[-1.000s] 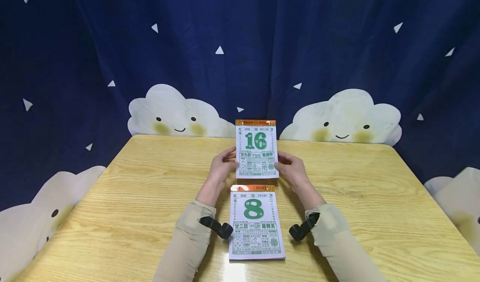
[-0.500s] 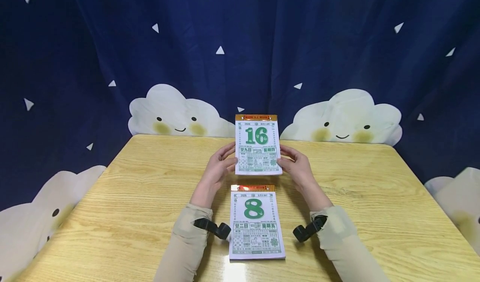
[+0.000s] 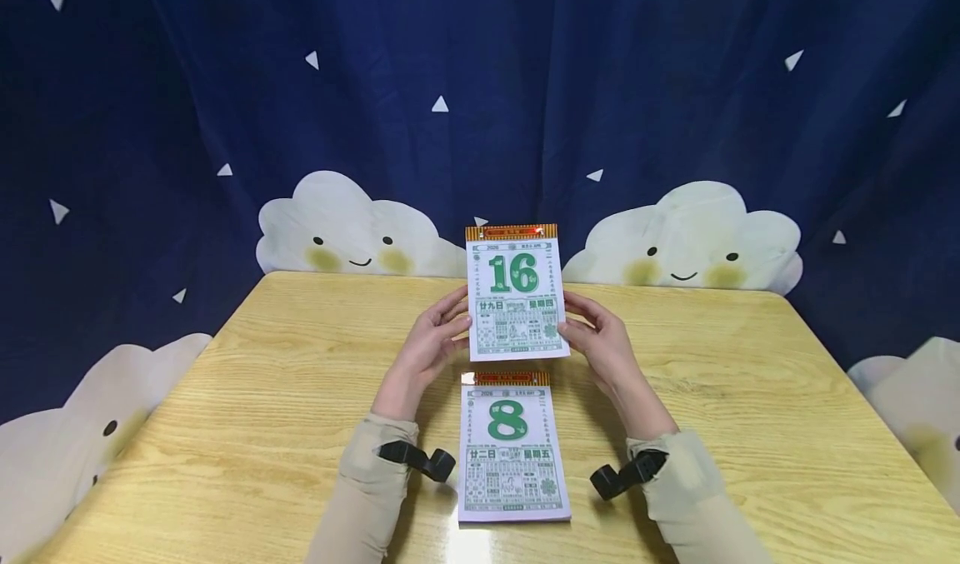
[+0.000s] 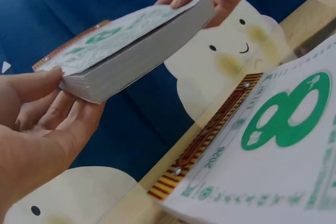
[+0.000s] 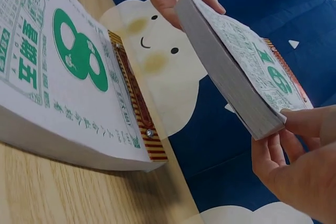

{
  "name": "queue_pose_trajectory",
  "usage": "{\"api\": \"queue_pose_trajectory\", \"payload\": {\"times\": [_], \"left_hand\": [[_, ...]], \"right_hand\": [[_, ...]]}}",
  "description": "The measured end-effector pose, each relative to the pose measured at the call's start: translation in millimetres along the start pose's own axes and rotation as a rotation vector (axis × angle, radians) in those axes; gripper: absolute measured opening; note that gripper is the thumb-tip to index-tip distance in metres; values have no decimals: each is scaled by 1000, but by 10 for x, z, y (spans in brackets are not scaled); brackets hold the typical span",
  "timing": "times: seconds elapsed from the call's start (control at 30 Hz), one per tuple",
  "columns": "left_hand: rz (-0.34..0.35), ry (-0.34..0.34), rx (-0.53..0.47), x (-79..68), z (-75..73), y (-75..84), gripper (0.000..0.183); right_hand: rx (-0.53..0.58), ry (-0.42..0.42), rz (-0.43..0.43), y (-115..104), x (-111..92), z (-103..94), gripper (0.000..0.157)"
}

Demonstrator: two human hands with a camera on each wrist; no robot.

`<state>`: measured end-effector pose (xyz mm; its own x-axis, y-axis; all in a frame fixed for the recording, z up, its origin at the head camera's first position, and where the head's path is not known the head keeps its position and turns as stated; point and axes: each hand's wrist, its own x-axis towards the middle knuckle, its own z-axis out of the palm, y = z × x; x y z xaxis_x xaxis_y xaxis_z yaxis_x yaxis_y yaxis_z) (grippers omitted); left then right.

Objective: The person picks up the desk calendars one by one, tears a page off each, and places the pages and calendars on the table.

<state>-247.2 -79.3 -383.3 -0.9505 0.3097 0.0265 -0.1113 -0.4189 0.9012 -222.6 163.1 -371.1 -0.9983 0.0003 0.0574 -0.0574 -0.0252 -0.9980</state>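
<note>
Between my two hands a thick tear-off calendar (image 3: 516,293) showing a green 16 is held up off the table, its red and gold header at the top. My left hand (image 3: 429,339) grips its left edge, thumb on the front page and fingers underneath, as the left wrist view shows. On the opposite edge my right hand (image 3: 603,343) grips the same way, thumb on top in the right wrist view. A second tear-off calendar (image 3: 512,456) with a green 8 lies flat on the table, nearer to me and just below the held one.
The wooden table (image 3: 300,364) reaches to a dark blue curtain (image 3: 405,131) at the back, printed with white clouds and triangles. Black wrist cameras sit on both sleeves, on either side of the lying calendar.
The held calendar has come up and closer and looks larger, tilting slightly at the latest moment. Both hands have moved with it, the forearms spreading a little apart. The lying calendar stays put.
</note>
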Motion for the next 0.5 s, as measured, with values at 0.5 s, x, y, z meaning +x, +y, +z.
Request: {"api": "queue_pose_trajectory", "payload": {"times": [0.5], "left_hand": [[25,-270,-104,-73,-90,3,61]], "right_hand": [[3,-14,-37,-41,-179,24,52]]}}
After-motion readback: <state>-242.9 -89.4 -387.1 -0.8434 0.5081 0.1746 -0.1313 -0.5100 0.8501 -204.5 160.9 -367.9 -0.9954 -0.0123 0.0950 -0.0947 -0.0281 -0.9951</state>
